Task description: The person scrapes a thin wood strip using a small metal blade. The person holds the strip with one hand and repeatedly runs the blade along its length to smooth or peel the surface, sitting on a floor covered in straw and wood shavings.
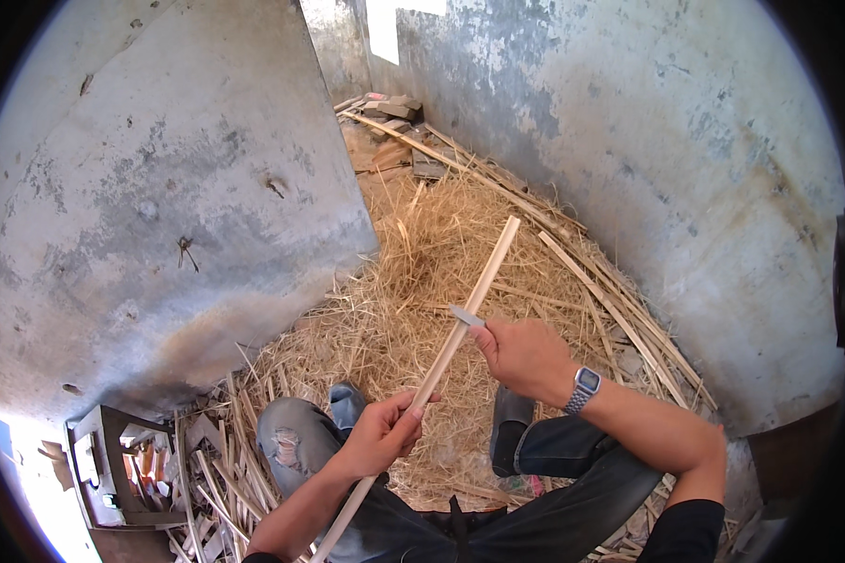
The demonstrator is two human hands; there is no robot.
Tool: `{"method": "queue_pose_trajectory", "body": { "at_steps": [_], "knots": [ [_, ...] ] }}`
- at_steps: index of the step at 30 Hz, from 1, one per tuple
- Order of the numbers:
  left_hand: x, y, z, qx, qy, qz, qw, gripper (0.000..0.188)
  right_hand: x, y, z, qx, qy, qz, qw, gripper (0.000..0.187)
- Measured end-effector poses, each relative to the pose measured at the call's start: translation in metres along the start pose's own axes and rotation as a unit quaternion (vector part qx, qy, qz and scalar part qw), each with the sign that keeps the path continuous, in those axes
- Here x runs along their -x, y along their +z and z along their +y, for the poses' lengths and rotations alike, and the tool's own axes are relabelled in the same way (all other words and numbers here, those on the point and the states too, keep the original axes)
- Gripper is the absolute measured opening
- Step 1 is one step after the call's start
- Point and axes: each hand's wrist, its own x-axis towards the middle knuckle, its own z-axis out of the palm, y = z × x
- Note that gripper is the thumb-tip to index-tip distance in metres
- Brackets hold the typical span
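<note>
A long pale strip of split bamboo or wood (441, 361) slants up and away from beside my left thigh. My left hand (385, 433) is closed round its lower middle. In my right hand (526, 355) is a knife, its handle hidden in my fist; the short grey blade (467, 316) lies across the strip's upper part, pointing left. Above the blade the far end of the strip sticks out free over the shavings. A metal-banded watch (584, 387) sits on my right wrist.
Curly shavings (422, 244) cover the floor before my knees. Long strips (629, 319) lean along the right wall (685, 188). Another wall (178, 169) juts in from the left. A dark frame (103, 469) stands at lower left beside piled sticks (221, 479). Bricks (394, 108) lie at the back.
</note>
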Motion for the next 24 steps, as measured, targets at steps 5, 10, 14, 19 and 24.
{"method": "queue_pose_trajectory", "body": {
  "at_steps": [5,10,14,19,24],
  "knots": [
    [0.0,-0.01,-0.013,-0.015,0.005,-0.019,1.0,0.036,0.029,0.012,-0.036,0.003,-0.029,-0.072,0.997,0.043],
    [0.001,-0.009,-0.006,-0.047,0.035,0.006,0.998,0.035,0.022,0.023,-0.029,0.019,-0.1,-0.024,0.995,0.045],
    [-0.006,-0.011,0.005,-0.071,0.061,0.023,0.995,0.035,0.007,0.017,-0.021,0.073,-0.071,0.013,0.995,0.042],
    [0.023,-0.016,-0.004,-0.057,0.011,-0.029,0.998,0.037,-0.036,-0.062,0.095,0.119,0.079,0.161,0.977,0.04],
    [0.011,-0.02,0.008,-0.051,0.066,0.01,0.996,0.039,-0.014,-0.076,0.119,-0.01,0.113,0.233,0.966,0.042]
  ]
}}
